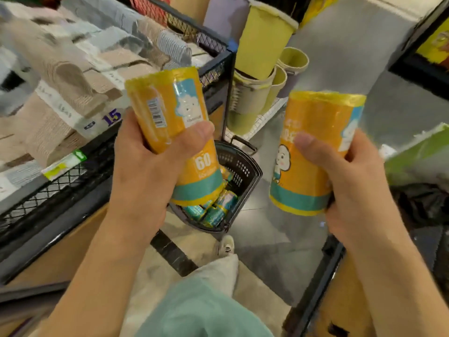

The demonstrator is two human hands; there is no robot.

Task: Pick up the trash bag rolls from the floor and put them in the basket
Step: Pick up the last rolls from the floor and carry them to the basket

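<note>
Rolls are already off the floor: the left hand (143, 166) grips one orange roll (170, 122) with thumb across its front and fingers wrapped behind, and the right hand (349, 176) grips a second roll (313, 152) the same way. Both packs are held roughly upright and well apart, probably so each can be dropped on its own. The left roll hangs directly above the basket (245, 171), which stands on the floor (267, 251) and already holds several teal packs (213, 210). The right roll sits off to the basket's right side, above bare floor. I judge the step in hand to be carrying both to the basket, with the left one nearly placed for release. Room is tight: a wire rack (213, 76) edges the aisle on the left, close to the basket's left rim, and a dark shelf frame (318, 288) bounds the right. The basket's handle (243, 142) stands up at its far rim, so lowering from the near side looks clearer.
</note>
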